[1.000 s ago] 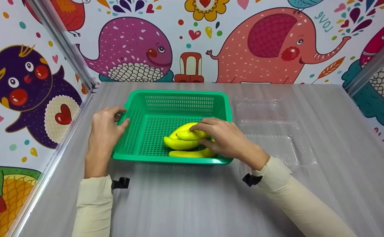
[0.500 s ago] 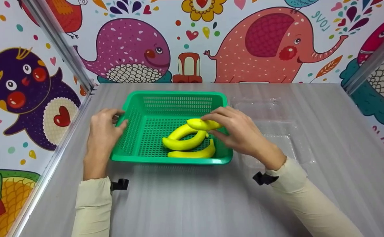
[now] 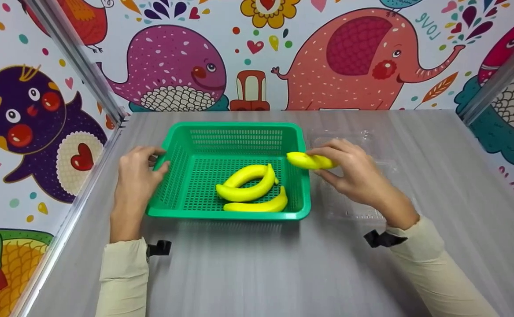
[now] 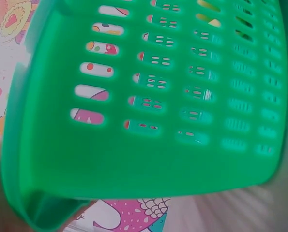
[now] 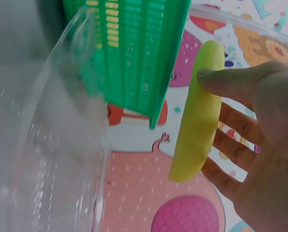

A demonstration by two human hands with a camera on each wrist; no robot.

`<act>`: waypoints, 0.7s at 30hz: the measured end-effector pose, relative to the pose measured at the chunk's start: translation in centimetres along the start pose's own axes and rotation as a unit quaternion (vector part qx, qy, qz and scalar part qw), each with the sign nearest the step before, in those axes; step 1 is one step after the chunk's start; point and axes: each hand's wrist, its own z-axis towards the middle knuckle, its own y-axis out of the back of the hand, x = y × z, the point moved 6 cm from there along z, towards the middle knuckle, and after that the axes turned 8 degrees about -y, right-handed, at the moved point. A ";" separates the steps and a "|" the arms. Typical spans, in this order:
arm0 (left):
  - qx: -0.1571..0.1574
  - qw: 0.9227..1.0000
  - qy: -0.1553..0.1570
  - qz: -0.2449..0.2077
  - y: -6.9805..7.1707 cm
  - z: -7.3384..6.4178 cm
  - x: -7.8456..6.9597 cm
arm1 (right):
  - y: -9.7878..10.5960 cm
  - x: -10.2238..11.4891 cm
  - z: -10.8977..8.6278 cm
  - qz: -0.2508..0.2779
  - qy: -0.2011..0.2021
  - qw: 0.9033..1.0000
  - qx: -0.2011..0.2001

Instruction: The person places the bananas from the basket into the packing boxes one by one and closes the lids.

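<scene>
1. The yellow, curved, smooth-skinned banana (image 3: 301, 161) was in the air at the right side of the basket, lying sideways; in the head view its left end overlapped the basket's right rim.
2. The person's right hand (image 3: 354, 171) pinched that banana, thumb on one side and fingers on the other, as the right wrist view showed.
3. The green, rectangular, perforated plastic basket (image 3: 226, 215) stood just left of the right hand, with three more yellow bananas in it.
4. Of these, the upper banana (image 3: 257, 189) lay partly across the lower banana (image 3: 244, 174), the two forming a rough loop.
5. The third banana (image 3: 259, 206) lay along the basket's near wall.
6. The person's left hand (image 3: 135, 174) held the basket's left rim, its fingers bent and its thumb apart from them; the left wrist view mostly showed the slotted outer wall.
7. A clear plastic container (image 3: 347, 207) rested right of the basket, partly hidden by the right hand.
8. Basket and container stood on a grey, streaked tabletop (image 3: 248, 273).
9. Both arms wore cream sleeves (image 3: 124, 277), with a black mount (image 3: 162, 247) at each wrist.
10. Behind rose a white wall printed with a purple whale (image 3: 173, 66) and a coral elephant (image 3: 345, 88).
</scene>
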 end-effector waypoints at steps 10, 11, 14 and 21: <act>-0.003 1.000 -0.003 -0.006 0.3 -0.2 0.2 | 0.1 -5.3 -2.8 0.000 -0.057 0.998 0.010; -0.003 1.000 -0.003 -0.007 0.2 -0.2 0.1 | 0.2 -5.8 -3.1 -0.003 -0.064 0.998 0.011; -0.003 1.000 -0.003 -0.010 0.2 -0.1 0.1 | 0.3 -7.1 -3.7 -0.014 -0.079 0.997 0.019; 0.002 1.000 0.005 -0.008 0.0 -0.1 0.1 | 1.0 -9.1 -4.5 -0.031 -0.110 0.993 0.043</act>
